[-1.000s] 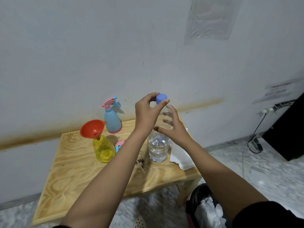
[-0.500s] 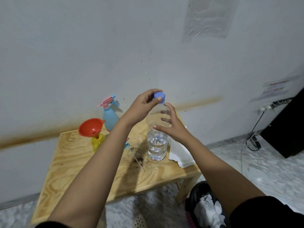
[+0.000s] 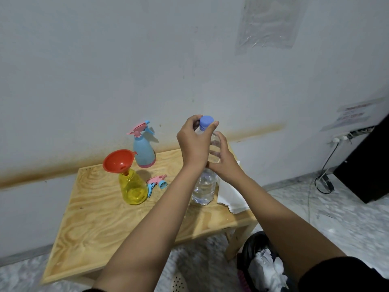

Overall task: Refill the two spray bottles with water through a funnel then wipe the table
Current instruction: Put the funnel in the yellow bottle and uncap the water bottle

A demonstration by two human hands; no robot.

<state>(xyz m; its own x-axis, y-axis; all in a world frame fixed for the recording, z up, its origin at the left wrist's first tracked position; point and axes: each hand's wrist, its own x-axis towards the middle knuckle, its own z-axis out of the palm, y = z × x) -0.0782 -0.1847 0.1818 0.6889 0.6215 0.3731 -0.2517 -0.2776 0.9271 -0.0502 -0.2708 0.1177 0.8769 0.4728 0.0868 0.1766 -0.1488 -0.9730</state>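
A clear water bottle (image 3: 203, 189) stands on the wooden table (image 3: 94, 218), about a third full. My left hand (image 3: 194, 143) pinches its blue cap (image 3: 206, 121) at the top. My right hand (image 3: 224, 163) wraps the bottle's middle from the right. A yellow spray bottle (image 3: 133, 187) stands to the left with an orange funnel (image 3: 117, 161) in its neck. Its pink and blue spray head (image 3: 156, 183) lies on the table beside it. A blue spray bottle (image 3: 144, 151) with its pink trigger head on stands at the back near the wall.
White folded cloth or paper (image 3: 232, 198) lies at the table's right edge behind the bottle. A black bin bag with white waste (image 3: 263, 266) sits on the floor at the table's right leg. A cable and wall sockets (image 3: 328, 161) are at the right.
My left hand stays on the blue cap and its wrist has turned around the bottle top. The right hand has closed more firmly around the bottle. The bottle stays in place.
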